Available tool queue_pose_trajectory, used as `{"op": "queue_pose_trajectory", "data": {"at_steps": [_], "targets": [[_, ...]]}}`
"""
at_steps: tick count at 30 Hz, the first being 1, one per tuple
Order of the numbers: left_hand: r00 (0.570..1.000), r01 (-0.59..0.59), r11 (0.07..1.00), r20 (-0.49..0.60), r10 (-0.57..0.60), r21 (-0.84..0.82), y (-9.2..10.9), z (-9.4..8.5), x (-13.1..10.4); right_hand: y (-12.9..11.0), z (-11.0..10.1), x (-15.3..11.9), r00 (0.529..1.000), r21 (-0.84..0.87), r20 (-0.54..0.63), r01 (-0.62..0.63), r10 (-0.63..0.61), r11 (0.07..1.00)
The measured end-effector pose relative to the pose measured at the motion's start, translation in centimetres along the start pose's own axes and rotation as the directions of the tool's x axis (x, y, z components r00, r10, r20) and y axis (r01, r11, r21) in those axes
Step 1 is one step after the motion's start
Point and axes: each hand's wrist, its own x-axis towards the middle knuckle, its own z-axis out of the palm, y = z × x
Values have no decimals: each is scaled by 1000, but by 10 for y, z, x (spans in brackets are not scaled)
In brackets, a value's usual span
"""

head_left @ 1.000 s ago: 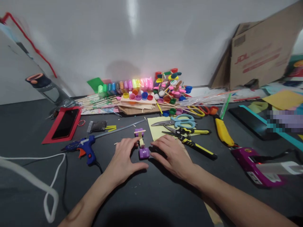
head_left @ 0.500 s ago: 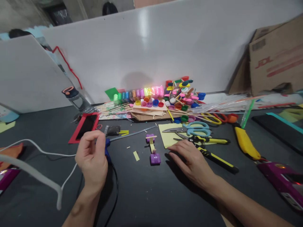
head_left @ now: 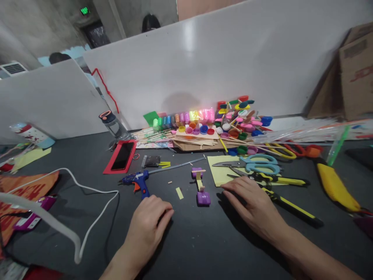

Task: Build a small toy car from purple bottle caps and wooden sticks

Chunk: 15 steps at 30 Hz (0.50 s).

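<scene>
One loosely closed left hand [head_left: 150, 223] and half-open right hand [head_left: 258, 204] flank the purple-ended model [head_left: 199, 184], seemingly for easy reach.

phone [head_left: 122, 156] on red sheet [head_left: 107, 168]; bottle [head_left: 114, 125] near; cardboard [head_left: 357, 74] at right

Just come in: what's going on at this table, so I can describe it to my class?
A person has both hands over a dark table, with nothing visibly held. The left hand is loosely curled near a blue glue gun; the right hand is spread by the near edge of a yellow sheet. Between them, slightly farther off, a small purple-and-pale piece stands untouched. Blue-handled scissors lie partly over the sheet.
</scene>
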Motion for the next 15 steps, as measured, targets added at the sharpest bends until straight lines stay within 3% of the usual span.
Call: {"op": "queue_pose_trajectory", "data": {"at_steps": [5,10,15], "targets": [[997,-10,997,80,4,74,-1,8,18,1,1,-1,1000,-10,-7,22,-22,1000],[987,-83,993,146,71,80,11,18,45,0,1,-2,1000,5,3,13,-13,1000],[990,-106,992,106,98,73,18,25,77,-3,-1,-2,1000,-12,19,-10,10,1000]]}}
